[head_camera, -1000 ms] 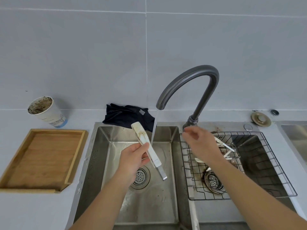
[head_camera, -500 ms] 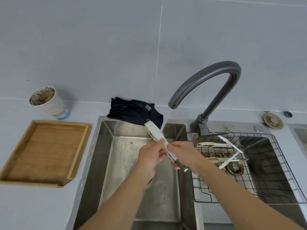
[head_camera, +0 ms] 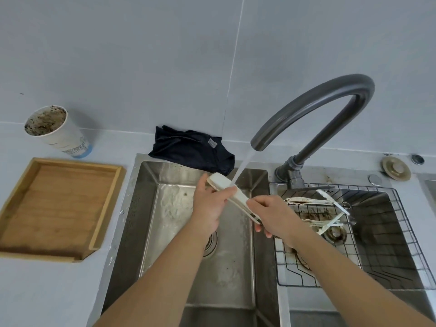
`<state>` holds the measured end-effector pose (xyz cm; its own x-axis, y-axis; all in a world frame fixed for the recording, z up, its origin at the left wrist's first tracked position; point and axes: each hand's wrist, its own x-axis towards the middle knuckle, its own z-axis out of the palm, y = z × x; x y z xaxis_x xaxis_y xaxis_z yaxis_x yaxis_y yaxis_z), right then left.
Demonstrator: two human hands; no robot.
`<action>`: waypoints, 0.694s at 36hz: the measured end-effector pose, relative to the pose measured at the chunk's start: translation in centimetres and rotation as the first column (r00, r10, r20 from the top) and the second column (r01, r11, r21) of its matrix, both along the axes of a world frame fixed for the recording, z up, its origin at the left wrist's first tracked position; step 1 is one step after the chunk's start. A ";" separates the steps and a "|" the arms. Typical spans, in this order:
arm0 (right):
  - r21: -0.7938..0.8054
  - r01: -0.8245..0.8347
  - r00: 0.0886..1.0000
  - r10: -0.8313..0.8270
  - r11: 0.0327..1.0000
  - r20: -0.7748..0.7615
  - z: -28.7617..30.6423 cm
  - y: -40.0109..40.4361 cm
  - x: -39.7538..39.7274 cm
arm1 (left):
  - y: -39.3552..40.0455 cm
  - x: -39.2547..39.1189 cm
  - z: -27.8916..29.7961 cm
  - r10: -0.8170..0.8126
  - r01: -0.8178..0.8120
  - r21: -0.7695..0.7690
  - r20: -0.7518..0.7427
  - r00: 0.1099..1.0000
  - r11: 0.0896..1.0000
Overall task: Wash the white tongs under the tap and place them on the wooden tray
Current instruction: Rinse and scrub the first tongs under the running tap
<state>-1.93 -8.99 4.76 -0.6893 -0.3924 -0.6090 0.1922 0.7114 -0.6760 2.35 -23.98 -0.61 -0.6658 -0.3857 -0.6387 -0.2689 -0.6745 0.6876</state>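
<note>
now that the right hand (head_camera: 271,214) has come off the tap lever and joined the left hand (head_camera: 210,206), both sets of fingers are clenched on the white tongs (head_camera: 230,188) over the left sink (head_camera: 146,208). water runs from the tap (head_camera: 313,109), where half a second ago none showed, and lands on the tongs' far end. washing looks just begun, with rubbing likely next. the wooden tray (head_camera: 21,185) waits bare on the worktop (head_camera: 47,291) at the left, well apart from the tongs.
</note>
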 end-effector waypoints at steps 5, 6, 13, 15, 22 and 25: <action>0.015 -0.028 1.000 0.028 0.999 -0.004 0.5 1.0 -0.5 | -0.4 -0.8 -0.4 0.068 -0.068 -0.003 0.083 0.994 0.998; 0.013 -0.030 1.000 0.030 0.999 0.000 0.5 1.1 -0.6 | -0.5 -1.0 -0.6 0.072 -0.071 -0.015 0.109 0.991 0.997; 0.014 -0.062 0.997 0.063 0.998 -0.051 0.9 0.9 -0.4 | -1.3 -1.1 -0.1 0.090 -0.092 0.002 0.174 0.981 0.996; 0.014 -0.047 0.996 0.048 0.999 -0.078 0.6 0.4 -0.4 | -0.8 -0.8 0.7 0.001 -0.003 0.015 0.086 0.996 1.000; 0.018 -0.091 0.978 0.093 0.996 -0.189 0.1 0.0 -0.4 | -0.2 -0.4 0.7 -0.021 0.022 -0.052 0.011 1.000 0.998; 0.059 -0.141 0.961 0.151 0.988 -0.232 0.1 0.9 -0.4 | -1.6 -0.7 -0.2 0.067 -0.053 -0.116 0.118 0.991 0.992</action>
